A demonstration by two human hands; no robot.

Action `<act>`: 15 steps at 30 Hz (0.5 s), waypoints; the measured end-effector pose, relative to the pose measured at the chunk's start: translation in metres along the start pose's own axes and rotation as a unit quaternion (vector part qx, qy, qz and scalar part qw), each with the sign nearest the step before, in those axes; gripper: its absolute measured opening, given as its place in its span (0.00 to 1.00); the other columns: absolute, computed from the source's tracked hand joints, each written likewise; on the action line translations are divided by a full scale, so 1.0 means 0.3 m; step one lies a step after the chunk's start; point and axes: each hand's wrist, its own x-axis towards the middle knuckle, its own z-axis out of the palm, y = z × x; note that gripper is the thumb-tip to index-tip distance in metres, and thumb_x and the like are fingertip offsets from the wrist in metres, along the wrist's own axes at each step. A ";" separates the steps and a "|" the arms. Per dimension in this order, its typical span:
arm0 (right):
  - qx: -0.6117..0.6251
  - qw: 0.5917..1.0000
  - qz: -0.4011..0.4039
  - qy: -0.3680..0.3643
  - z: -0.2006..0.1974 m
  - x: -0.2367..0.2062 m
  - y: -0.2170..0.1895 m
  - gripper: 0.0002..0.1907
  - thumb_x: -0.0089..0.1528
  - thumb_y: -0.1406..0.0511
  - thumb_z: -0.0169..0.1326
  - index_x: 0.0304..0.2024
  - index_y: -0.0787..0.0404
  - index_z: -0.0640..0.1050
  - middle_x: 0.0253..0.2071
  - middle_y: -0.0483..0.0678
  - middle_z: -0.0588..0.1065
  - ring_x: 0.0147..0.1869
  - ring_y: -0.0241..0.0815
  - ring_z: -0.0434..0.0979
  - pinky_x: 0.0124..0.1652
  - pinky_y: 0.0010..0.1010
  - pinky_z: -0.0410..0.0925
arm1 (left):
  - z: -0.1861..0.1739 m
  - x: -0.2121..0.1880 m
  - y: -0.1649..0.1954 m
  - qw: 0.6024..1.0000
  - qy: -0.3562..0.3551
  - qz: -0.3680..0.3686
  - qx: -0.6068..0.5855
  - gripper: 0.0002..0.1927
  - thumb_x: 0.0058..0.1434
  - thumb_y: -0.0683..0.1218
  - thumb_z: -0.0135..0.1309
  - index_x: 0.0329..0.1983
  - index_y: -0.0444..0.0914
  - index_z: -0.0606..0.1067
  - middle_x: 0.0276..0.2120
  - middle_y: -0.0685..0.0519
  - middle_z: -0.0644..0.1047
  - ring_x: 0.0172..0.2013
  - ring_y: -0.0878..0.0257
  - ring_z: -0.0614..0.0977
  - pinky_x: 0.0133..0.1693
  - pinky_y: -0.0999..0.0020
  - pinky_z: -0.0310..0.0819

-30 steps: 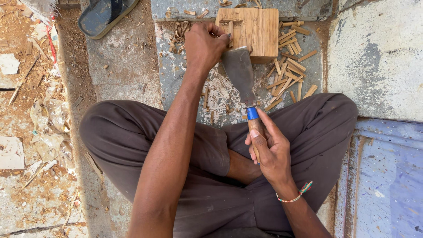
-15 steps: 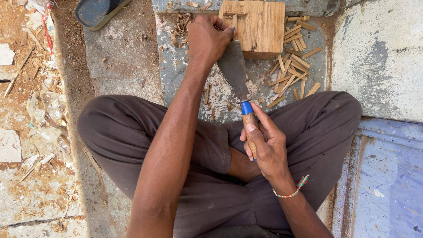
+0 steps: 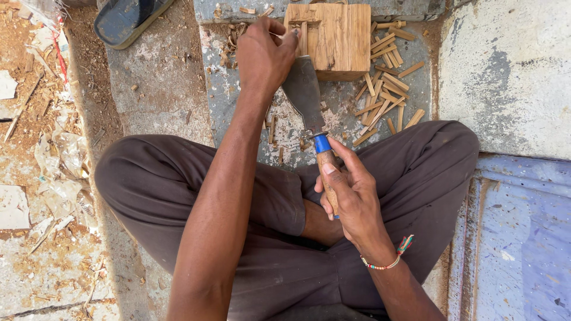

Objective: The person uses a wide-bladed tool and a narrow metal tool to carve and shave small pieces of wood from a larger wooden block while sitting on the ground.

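The right hand, in the lower middle of the frame, is closed around the wooden handle of a broad-bladed knife with a blue collar; the thumb is laid along the handle. The grey blade is slanted up toward the top centre, where its tip meets the near face of a pale rectangular wooden block. A beaded bracelet is worn on the right wrist.

The left hand, at the top centre, is curled in a narrow pinch against the block's left edge, where a thin upright sliver of wood is steadied beside the blade; whether the sliver is actually gripped cannot be told.

A scatter of short split wooden sticks is seen right of the block on the worn grey stone slab. Crossed legs in dark brown trousers fill the middle. A dark sandal lies at the upper left.
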 end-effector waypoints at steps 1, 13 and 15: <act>-0.003 1.000 -0.001 0.000 0.004 -0.001 0.000 0.30 0.67 0.62 0.50 0.71 0.63 0.64 0.28 0.50 0.73 0.18 0.30 0.65 0.17 0.22 0.60 | -0.036 -0.006 0.024 1.000 -0.004 -0.006 0.022 0.14 0.58 0.49 0.65 0.38 0.33 0.80 0.26 0.46 0.83 0.26 0.59 0.86 0.32 0.61 0.81; -0.001 1.000 0.016 0.004 0.009 -0.008 -0.008 0.28 0.68 0.63 0.49 0.70 0.62 0.66 0.27 0.48 0.71 0.18 0.28 0.64 0.18 0.22 0.60 | -0.324 -0.398 0.258 0.877 -0.234 0.304 0.288 0.25 0.62 0.41 0.51 0.64 0.36 0.72 0.67 0.41 0.69 0.67 0.44 0.70 0.66 0.51 0.61; 0.006 1.000 0.018 0.007 0.013 -0.010 -0.015 0.28 0.68 0.63 0.49 0.70 0.62 0.66 0.27 0.48 0.72 0.18 0.28 0.62 0.18 0.22 0.60 | -0.325 -0.399 0.253 0.888 -0.262 0.274 0.262 0.25 0.63 0.41 0.48 0.65 0.35 0.72 0.68 0.40 0.68 0.69 0.44 0.67 0.68 0.50 0.57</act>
